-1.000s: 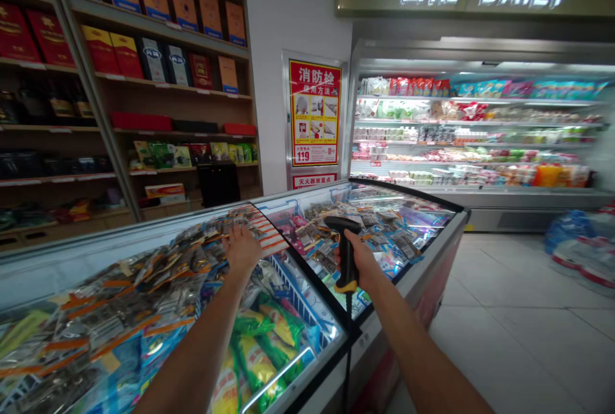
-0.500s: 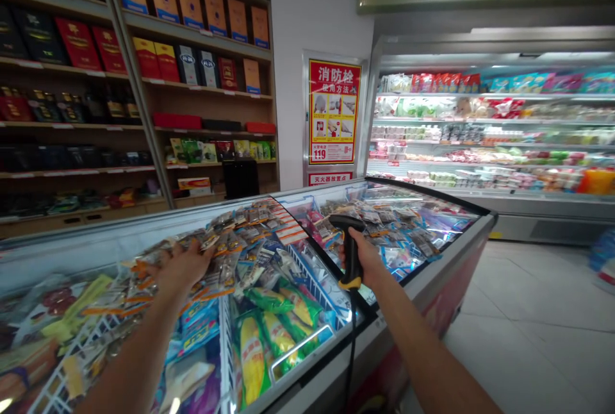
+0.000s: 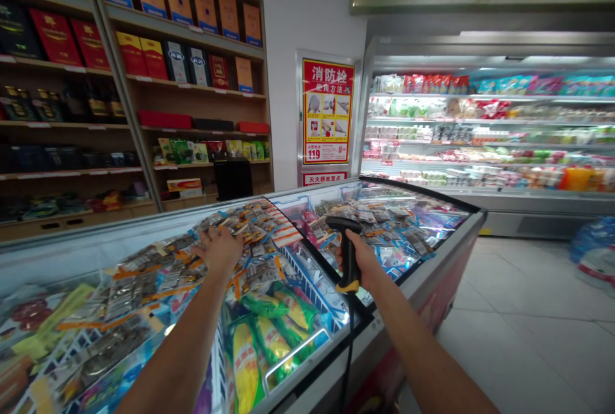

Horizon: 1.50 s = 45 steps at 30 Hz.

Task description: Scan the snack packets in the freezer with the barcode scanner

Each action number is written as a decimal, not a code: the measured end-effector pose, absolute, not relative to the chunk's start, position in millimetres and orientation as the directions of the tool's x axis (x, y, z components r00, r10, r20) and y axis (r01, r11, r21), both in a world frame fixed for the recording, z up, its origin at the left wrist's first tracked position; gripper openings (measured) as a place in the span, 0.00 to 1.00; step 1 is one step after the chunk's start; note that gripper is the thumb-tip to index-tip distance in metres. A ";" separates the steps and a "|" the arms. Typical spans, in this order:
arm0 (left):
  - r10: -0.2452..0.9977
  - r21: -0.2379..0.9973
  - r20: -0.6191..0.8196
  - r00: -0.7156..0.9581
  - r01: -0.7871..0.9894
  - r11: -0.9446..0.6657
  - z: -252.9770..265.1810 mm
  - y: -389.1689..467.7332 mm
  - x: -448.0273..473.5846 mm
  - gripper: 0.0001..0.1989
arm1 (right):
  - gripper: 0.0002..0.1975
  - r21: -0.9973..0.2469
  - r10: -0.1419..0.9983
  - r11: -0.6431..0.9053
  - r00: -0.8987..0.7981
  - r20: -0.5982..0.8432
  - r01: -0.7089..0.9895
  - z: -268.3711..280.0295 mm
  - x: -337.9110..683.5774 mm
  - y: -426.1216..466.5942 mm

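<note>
My right hand (image 3: pixel 366 261) grips a black barcode scanner (image 3: pixel 346 248) with a yellow base, its cord hanging down in front of the chest freezer (image 3: pixel 435 260). The scanner's head points over the freezer's glass lid. My left hand (image 3: pixel 218 248) lies flat, fingers spread, on a pile of clear orange-striped frozen food packs (image 3: pixel 158 273) inside the open part of the freezer. Green and yellow bags (image 3: pixel 269 337) lie in a wire basket just below that hand.
Wooden shelves (image 3: pixel 144 81) with red, yellow and dark boxes stand behind the freezer. A red fire-hydrant poster (image 3: pixel 327 113) hangs on the white wall. A lit open cooler (image 3: pixel 485 138) fills the right side. Wrapped blue bundles (image 3: pixel 593 250) sit on the tiled floor at right.
My left hand swept left across the packs, then came back right toward the middle of the pile. The scanner hand stayed nearly still. The view panned left and back slightly.
</note>
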State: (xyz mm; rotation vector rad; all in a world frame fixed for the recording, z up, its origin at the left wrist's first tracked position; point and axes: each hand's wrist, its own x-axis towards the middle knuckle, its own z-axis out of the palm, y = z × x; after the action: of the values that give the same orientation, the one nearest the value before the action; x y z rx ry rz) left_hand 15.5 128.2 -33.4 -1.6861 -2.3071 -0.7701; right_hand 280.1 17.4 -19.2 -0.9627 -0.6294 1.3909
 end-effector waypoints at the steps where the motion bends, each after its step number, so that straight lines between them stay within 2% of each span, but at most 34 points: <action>1: 0.841 0.249 0.475 -0.259 0.956 0.153 -29.3 124.4 18.3 0.25 | 0.13 -0.850 0.979 -0.083 0.117 -0.168 -0.521 -18.7 281.4 17.3; 3: 0.898 0.141 0.437 -0.059 0.990 -0.003 -20.6 114.2 23.3 0.21 | 0.13 -0.845 0.979 -0.087 0.111 -0.170 -0.528 -17.3 283.6 17.0; 6: 0.969 0.086 0.098 0.227 0.968 -0.235 -11.8 99.8 28.4 0.13 | 0.13 -0.830 0.979 -0.092 0.103 -0.177 -0.549 -15.9 286.2 16.0; 7: 0.960 0.093 0.005 0.279 0.956 -0.278 -11.1 97.0 29.4 0.11 | 0.13 -0.827 0.979 -0.093 0.099 -0.177 -0.555 -15.9 287.1 15.6; 9: 0.945 0.109 -0.088 0.315 0.946 -0.306 -12.6 95.1 31.2 0.11 | 0.13 -0.825 0.980 -0.089 0.097 -0.171 -0.558 -16.6 289.4 14.6; 11: 0.956 0.127 -0.072 0.285 0.953 -0.274 -15.5 97.4 34.0 0.11 | 0.13 -0.825 0.981 -0.081 0.102 -0.166 -0.560 -17.7 292.5 13.2; 14: 0.959 0.185 0.049 0.278 0.941 -0.282 -16.4 104.8 43.2 0.10 | 0.12 -0.825 0.981 -0.065 0.117 -0.157 -0.561 -18.5 298.3 10.7; 16: 0.951 0.271 0.158 0.264 0.915 -0.299 -14.7 111.4 53.4 0.09 | 0.13 -0.828 0.981 -0.045 0.131 -0.141 -0.559 -17.7 301.3 9.0; 19: 0.932 0.464 0.308 0.189 0.826 -0.321 -15.1 125.0 74.3 0.09 | 0.13 -0.827 0.983 -0.026 0.136 -0.124 -0.562 -15.2 302.0 7.5; 22: 0.909 0.682 0.403 0.102 0.629 -0.373 -25.4 142.4 99.1 0.11 | 0.14 -0.826 0.987 -0.033 0.114 -0.117 -0.562 -13.0 299.1 7.8; 24: 0.922 0.821 0.384 0.057 0.435 -0.369 -36.0 153.1 115.3 0.14 | 0.15 -0.827 0.990 -0.040 0.089 -0.109 -0.561 -12.7 297.3 8.7; 26: 0.942 0.902 0.334 0.039 0.275 -0.332 -45.8 160.8 128.6 0.14 | 0.15 -0.823 0.992 -0.045 0.073 -0.105 -0.566 -13.1 296.9 9.5; 30: 0.951 0.936 0.307 0.037 0.171 -0.309 -55.4 166.7 141.3 0.12 | 0.15 -0.807 0.992 -0.056 0.057 -0.110 -0.587 -14.4 300.5 9.8; 40: 0.944 0.900 0.326 0.054 0.286 -0.328 -60.2 171.6 137.8 0.14 | 0.15 -0.750 0.993 -0.119 -0.057 -0.107 -0.651 -14.0 304.6 8.1; 45: 0.963 0.916 0.263 0.050 0.299 -0.266 -61.3 177.0 141.5 0.17 | 0.15 -0.745 0.992 -0.123 -0.072 -0.100 -0.655 -11.5 305.4 5.5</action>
State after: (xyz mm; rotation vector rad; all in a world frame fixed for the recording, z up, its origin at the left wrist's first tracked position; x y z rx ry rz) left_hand 141.5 177.0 -61.3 -2.6109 -2.0391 -1.9633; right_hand 305.4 5.5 -11.5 -0.7234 -0.6231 1.5752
